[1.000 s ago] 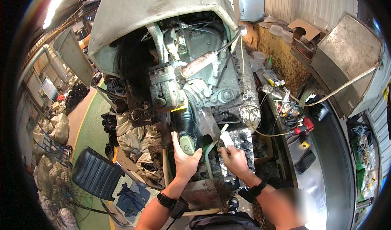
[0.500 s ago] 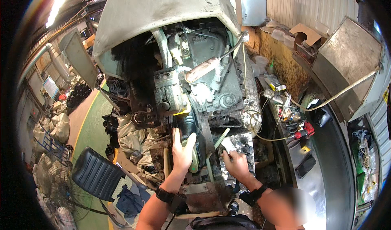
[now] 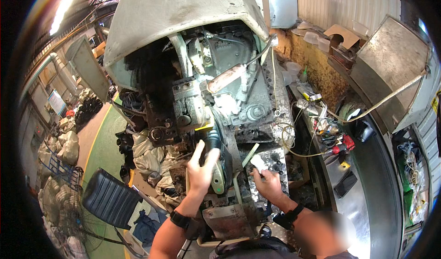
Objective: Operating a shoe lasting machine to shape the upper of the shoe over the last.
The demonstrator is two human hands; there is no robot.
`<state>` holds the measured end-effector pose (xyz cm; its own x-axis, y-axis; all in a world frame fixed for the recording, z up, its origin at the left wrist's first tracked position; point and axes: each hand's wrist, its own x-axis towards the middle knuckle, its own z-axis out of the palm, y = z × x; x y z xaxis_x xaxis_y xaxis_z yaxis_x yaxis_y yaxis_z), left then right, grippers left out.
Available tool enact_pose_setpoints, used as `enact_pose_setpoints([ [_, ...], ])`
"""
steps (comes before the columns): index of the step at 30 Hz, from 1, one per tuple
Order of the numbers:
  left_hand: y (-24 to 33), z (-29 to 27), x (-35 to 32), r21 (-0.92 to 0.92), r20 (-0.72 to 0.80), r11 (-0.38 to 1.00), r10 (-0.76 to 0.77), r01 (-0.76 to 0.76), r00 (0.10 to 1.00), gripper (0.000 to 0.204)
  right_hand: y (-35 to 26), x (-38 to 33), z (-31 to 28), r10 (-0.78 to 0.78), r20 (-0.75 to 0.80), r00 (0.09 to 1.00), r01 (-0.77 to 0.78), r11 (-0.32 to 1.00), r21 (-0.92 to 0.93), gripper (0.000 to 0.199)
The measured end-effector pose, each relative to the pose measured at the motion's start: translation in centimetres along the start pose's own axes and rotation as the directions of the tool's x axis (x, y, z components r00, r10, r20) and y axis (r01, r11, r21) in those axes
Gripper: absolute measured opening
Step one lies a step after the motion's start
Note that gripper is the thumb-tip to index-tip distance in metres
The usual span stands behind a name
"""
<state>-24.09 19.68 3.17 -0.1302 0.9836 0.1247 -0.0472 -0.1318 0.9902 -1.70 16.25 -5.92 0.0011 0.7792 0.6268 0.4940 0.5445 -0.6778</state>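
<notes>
A black shoe [image 3: 212, 138] sits in the middle of the machine [image 3: 250, 100], with a pale olive, rounded piece [image 3: 218, 180] at its near end. My left hand [image 3: 200, 169] is beside the shoe, fingers apart; the thumb side lies over its edge, and blur hides whether it touches. My right hand [image 3: 266, 182] is closed on a small white piece [image 3: 259, 162], whose exact kind I cannot make out. It is held over a spotted metal plate [image 3: 280, 157] to the right of the shoe. A pale green strip [image 3: 250, 154] lies by the plate's left edge.
A large pale hood [image 3: 179, 15] overhangs the machine. On the right bench are a red power tool [image 3: 344, 144], a dark phone-like slab [image 3: 345, 184] and cluttered small items. A black chair [image 3: 110, 197] and a fan [image 3: 76, 222] stand at left. A hanging handle [image 3: 226, 78] crosses the machine.
My left hand has shifted slightly left off the shoe's near end, uncovering more of the olive piece. My right hand keeps the white piece, almost unmoved.
</notes>
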Motion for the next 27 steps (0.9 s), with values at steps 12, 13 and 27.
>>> enact_pose_setpoints([
  [12, 2.8, -1.4, 7.0, 0.267, 0.702, 0.551, 0.451, -0.791, 0.551, 0.011, -0.7, 0.7, -0.4, 0.087, 0.019, 0.996, -0.088, 0.985, 0.146, 0.005],
  [13, 2.9, -1.4, 7.1, 0.244, 0.748, 0.559, 0.411, -0.793, 0.52, 0.011, -0.6, 0.7, -0.4, 0.036, 0.018, 0.999, -0.037, 0.993, 0.112, 0.006],
  [27, 1.8, -2.1, 10.4, 0.083, 0.816, 0.616, 0.41, -0.783, 0.409, 0.037, -2.3, 0.8, -0.2, 0.321, 0.035, 0.946, -0.322, 0.947, 0.017, 0.011],
])
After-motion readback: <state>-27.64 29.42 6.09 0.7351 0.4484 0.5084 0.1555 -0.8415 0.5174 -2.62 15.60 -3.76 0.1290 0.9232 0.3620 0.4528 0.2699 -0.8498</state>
